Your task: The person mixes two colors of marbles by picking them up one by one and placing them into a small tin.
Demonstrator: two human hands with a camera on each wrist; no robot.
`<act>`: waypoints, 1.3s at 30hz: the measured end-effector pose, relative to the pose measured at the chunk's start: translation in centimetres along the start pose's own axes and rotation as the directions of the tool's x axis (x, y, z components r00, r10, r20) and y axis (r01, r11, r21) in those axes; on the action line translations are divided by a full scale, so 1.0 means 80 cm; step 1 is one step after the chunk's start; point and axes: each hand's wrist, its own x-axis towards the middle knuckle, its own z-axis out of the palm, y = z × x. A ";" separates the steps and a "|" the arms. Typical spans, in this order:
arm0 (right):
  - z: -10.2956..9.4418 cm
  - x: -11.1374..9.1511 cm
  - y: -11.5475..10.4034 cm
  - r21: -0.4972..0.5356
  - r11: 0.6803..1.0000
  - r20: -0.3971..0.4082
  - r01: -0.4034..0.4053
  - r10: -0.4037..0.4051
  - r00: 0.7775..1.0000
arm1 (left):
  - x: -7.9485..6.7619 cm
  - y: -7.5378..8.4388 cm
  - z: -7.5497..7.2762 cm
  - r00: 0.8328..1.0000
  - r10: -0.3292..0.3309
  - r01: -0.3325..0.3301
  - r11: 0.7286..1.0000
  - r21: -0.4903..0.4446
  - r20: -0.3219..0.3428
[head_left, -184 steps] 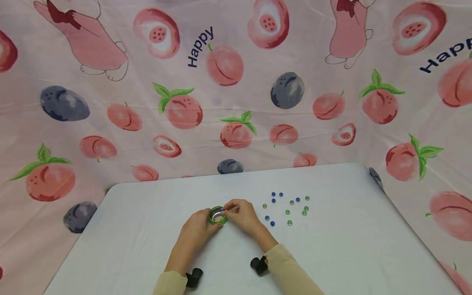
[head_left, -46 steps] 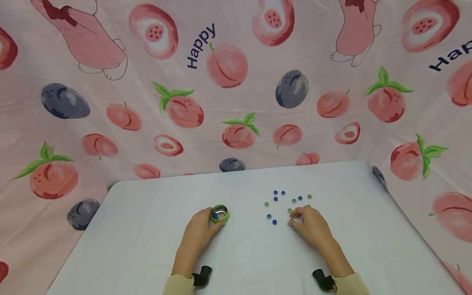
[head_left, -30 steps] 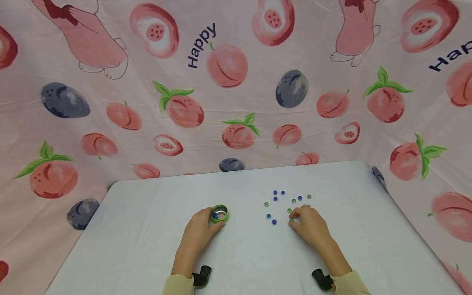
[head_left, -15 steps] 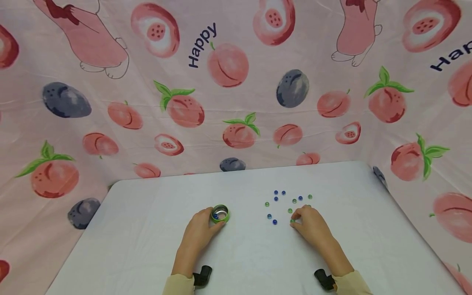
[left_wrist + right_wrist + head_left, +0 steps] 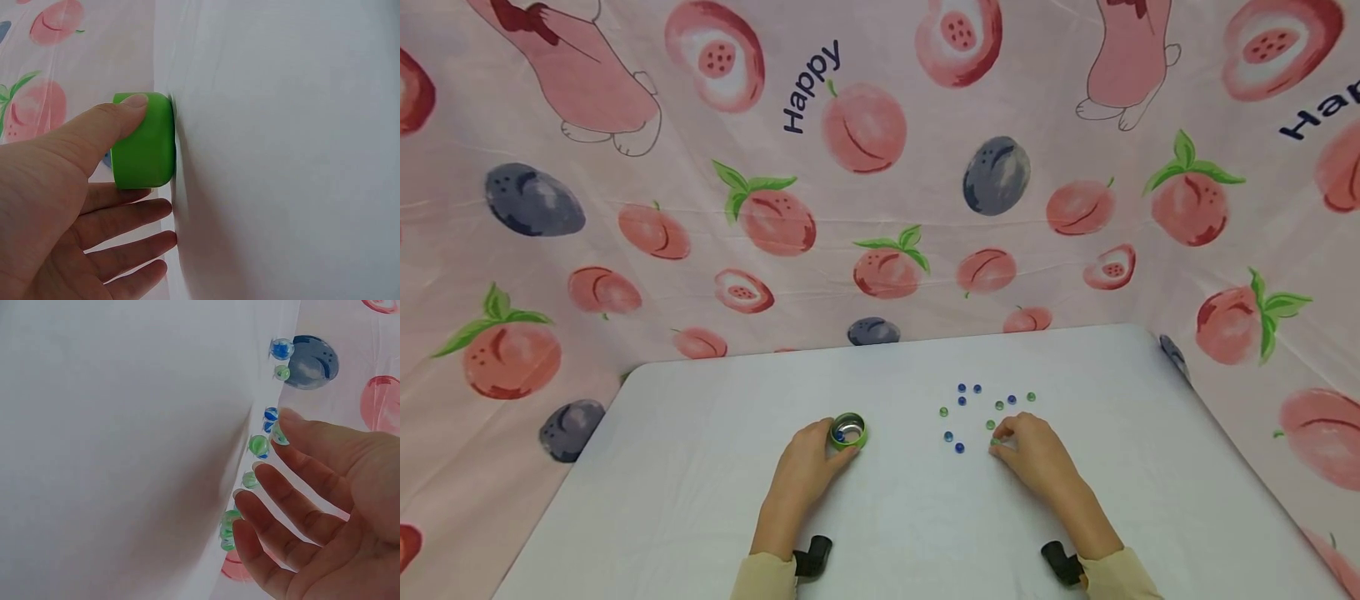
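My left hand grips a small round green cup with a shiny metal inside, thumb on the near side. In the left wrist view the cup's smooth green wall shows under the thumb, while the lower fingers extend loosely beside it. A blue marble lies inside the cup. On the right, my right hand pinches a green-tinted clear glass marble between thumb and index finger, close over the table. Its other fingers are slightly bent.
Several blue and green glass marbles lie scattered on the white table beyond and left of my right hand, including a blue marble and a green marble. A fruit-printed curtain rises behind the table's back edge.
Since the oldest frame, my right hand has moved right from the cup to the marbles, and a blue marble now shows in the cup. Lately it pinches a green marble; my left hand stays put.
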 end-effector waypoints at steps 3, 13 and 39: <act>-0.001 0.001 -0.002 0.006 1.000 -0.008 0.002 -0.002 1.000 | 0.000 -0.001 0.000 1.000 0.008 -0.008 1.000 0.000 -0.003; -0.003 0.003 -0.019 0.027 0.999 -0.028 0.032 -0.031 0.999 | -0.001 0.001 -0.001 1.000 -0.012 0.012 1.000 -0.007 0.010; 0.011 0.022 -0.077 0.091 0.991 -0.020 0.101 -0.099 0.995 | -0.001 0.002 -0.002 1.000 -0.007 0.007 1.000 0.001 0.006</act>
